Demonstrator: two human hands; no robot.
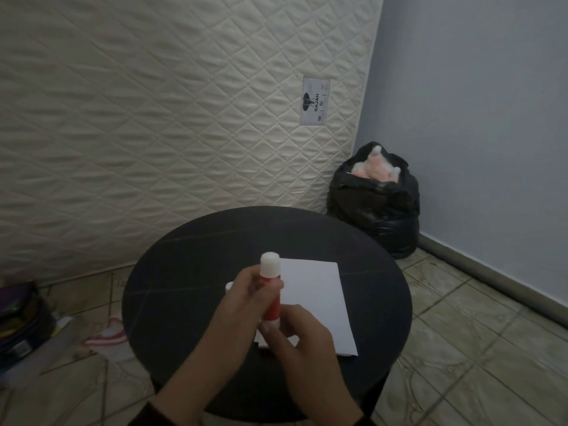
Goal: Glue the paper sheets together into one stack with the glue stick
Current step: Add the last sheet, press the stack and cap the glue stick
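A red glue stick [272,290] with its white glue end up is held upright above the round black table [215,247]. My left hand [236,309] grips its red body, and a small white piece [229,286], perhaps the cap, shows at that hand's far side. My right hand [298,336] pinches the stick's white base from below. White paper sheets [316,299] lie flat on the table just right of the stick, partly hidden under my hands.
A quilted mattress [153,118] leans against the wall behind the table. A black bag [378,210] with pink stuff stands in the corner at the right. Bags and papers [27,327] lie on the tiled floor at the left.
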